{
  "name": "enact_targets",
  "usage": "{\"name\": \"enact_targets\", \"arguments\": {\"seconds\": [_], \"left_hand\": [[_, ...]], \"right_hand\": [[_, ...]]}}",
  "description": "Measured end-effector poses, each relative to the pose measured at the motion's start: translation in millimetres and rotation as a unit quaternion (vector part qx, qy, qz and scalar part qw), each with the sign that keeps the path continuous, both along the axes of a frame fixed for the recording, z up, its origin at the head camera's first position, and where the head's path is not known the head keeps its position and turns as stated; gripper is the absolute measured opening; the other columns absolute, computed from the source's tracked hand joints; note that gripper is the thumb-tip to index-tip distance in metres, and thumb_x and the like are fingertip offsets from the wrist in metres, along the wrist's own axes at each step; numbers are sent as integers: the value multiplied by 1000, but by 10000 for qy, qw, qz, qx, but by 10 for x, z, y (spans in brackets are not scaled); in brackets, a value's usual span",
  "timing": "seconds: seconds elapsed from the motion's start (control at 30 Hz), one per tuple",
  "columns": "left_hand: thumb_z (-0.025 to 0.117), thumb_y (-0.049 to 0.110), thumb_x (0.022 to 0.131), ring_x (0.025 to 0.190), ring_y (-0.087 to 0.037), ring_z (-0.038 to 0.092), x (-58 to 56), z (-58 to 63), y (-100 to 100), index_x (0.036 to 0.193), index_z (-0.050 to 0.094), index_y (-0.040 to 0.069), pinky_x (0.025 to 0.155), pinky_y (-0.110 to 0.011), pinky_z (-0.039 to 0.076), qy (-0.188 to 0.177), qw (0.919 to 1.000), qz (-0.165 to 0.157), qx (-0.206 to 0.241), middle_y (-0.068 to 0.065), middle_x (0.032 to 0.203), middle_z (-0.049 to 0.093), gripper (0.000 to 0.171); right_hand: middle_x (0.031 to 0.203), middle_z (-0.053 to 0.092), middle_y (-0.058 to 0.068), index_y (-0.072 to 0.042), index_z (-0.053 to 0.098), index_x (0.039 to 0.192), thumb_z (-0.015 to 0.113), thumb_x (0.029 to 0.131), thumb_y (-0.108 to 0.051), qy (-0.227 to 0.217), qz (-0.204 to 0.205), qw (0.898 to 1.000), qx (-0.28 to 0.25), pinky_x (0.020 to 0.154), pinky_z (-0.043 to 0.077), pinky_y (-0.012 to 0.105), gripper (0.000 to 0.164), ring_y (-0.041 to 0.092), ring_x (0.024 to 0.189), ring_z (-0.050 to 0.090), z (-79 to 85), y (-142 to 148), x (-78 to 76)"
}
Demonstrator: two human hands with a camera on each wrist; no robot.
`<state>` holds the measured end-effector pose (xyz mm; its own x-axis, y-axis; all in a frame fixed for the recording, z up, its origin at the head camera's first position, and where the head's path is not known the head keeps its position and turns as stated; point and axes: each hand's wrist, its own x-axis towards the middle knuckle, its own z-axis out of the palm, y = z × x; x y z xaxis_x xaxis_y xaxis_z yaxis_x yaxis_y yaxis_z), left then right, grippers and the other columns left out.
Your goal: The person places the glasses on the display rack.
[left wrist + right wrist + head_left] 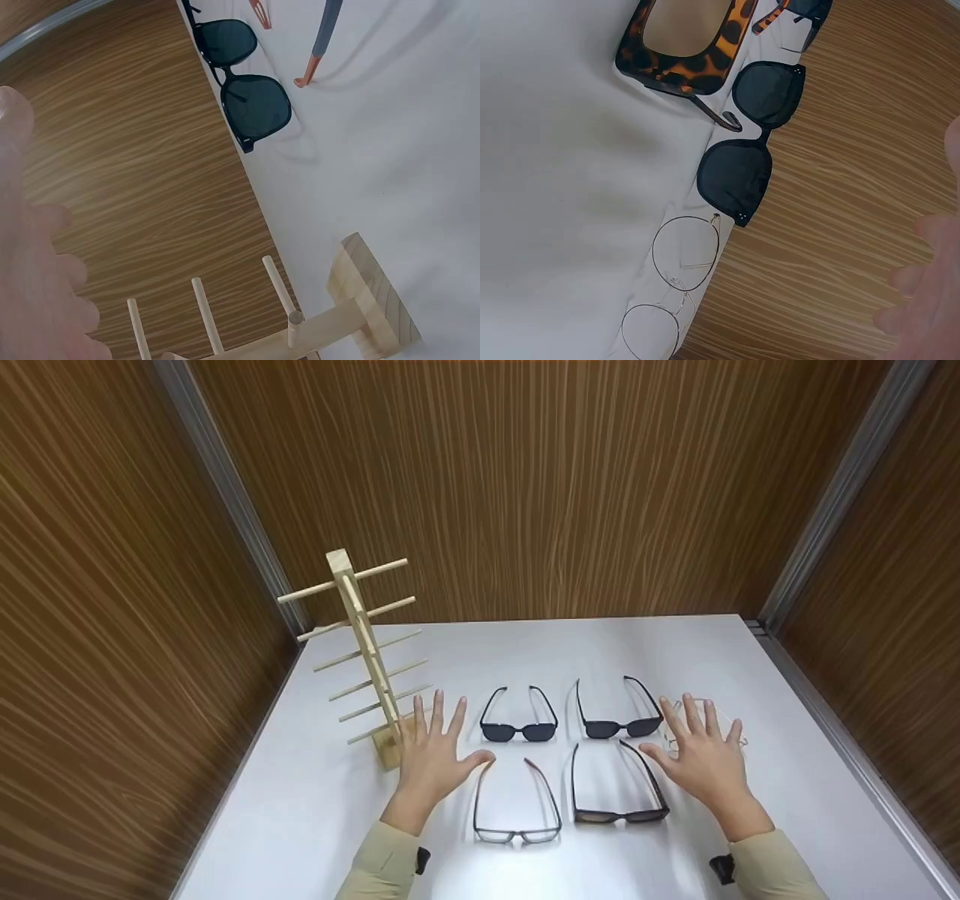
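Both hands are held over the table with fingers spread and nothing in them. In the head view the left hand (431, 757) is between the wooden glasses stand (367, 641) and the clear-lens eyeglasses (517, 835). My right hand (706, 761) overlaps the thin round wire-frame glasses (686, 253), hiding part of them. Two black sunglasses, one pair (519, 733) left and another (622, 728) right, lie in the back row with temples unfolded. Nearer me are the tortoiseshell sunglasses (621, 816), right of the clear-lens pair. No glasses hang on the stand's pegs.
The white table (300, 840) is enclosed by wood-grain panels (525, 487) at the back and both sides, with metal posts in the corners. The stand's pegs stick out sideways at the table's left, its square base (375, 300) close to the left hand.
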<state>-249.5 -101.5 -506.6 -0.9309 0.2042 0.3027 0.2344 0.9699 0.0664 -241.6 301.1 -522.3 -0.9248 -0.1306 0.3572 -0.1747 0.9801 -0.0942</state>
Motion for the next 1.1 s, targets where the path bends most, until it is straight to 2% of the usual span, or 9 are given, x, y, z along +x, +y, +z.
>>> {"name": "enact_targets", "arguments": {"seconds": [0.13, 0.3, 0.4, 0.5, 0.57, 0.77, 0.83, 0.97, 1.1], "left_hand": [[32, 83, 74, 137, -42, 3, 18, 8, -28, 149, 21, 26, 102, -66, 13, 167, 9994, -37, 315, -14, 152, 17, 94], [40, 77, 78, 136, -42, 13, 40, 8, -74, 148, 25, 21, 103, -63, 18, 292, 9938, -210, 1054, -15, 150, 22, 91], [45, 72, 80, 135, -41, 17, 61, 13, -107, 147, 27, 20, 94, -59, 37, 196, 9847, -292, 1709, -14, 150, 24, 87], [51, 65, 82, 135, -39, 21, 100, 18, -134, 146, 31, 21, 74, -52, 51, 23, 9664, -384, 2540, -12, 149, 26, 80], [53, 60, 84, 134, -37, 25, 127, 18, -150, 145, 33, 20, 65, -48, 53, -110, 9511, -464, 3051, -11, 148, 28, 76], [52, 48, 91, 117, -40, 48, 189, -37, -207, 141, 40, 15, 85, -52, 47, -441, 9107, -688, 4050, -12, 143, 39, 60], [51, 44, 93, 114, -40, 51, 200, -68, -223, 139, 43, 14, 90, -52, 44, -585, 8957, -708, 4352, -14, 139, 44, 56], [51, 34, 96, 118, -37, 49, 214, -137, -245, 134, 46, 4, 98, -48, 39, -883, 8577, -746, 5010, -21, 132, 49, 49], [50, 21, 97, 118, -36, 49, 270, -129, -256, 129, 47, -6, 100, -43, 38, -1100, 8240, -767, 5504, -26, 125, 52, 42]], "right_hand": [[146, 25, 25, -20, 21, 148, 47, 85, -65, -60, 34, 9995, -313, 96, 12, 73, 82, 50, 130, 22, -18, -13, 9], [146, 27, 25, -18, 18, 149, 51, 88, -57, -44, 98, 9956, -929, 91, 28, 69, 80, 50, 127, 29, -36, -44, 39], [143, 33, 24, -17, 21, 149, 56, 88, -51, 101, 129, 9901, -1397, 73, 45, 61, 77, 50, 114, 44, -31, -83, 60], [138, 40, 24, -17, 23, 148, 55, 90, -47, 37, 106, 9815, -1912, 51, 46, 49, 73, 49, 94, 56, -16, -132, 93], [135, 44, 24, -15, 23, 148, 54, 92, -45, -110, 113, 9730, -2301, 51, 47, 48, 70, 47, 94, 58, -5, -170, 120], [122, 57, 21, -6, 34, 142, 52, 96, -30, -254, 570, 9307, -3603, 81, 48, 53, 55, 38, 100, 60, -52, -311, 169], [118, 61, 18, -5, 38, 140, 53, 96, -24, -256, 687, 9172, -3915, 82, 50, 43, 50, 33, 99, 61, -81, -374, 192], [112, 64, 16, -2, 44, 135, 52, 96, -15, -414, 823, 8945, -4375, 78, 50, 24, 42, 20, 93, 64, -45, -551, 289], [109, 63, 20, 4, 46, 132, 49, 97, -8, -704, 929, 8679, -4829, 73, 50, 22, 37, 17, 88, 65, 55, -742, 397]]}}
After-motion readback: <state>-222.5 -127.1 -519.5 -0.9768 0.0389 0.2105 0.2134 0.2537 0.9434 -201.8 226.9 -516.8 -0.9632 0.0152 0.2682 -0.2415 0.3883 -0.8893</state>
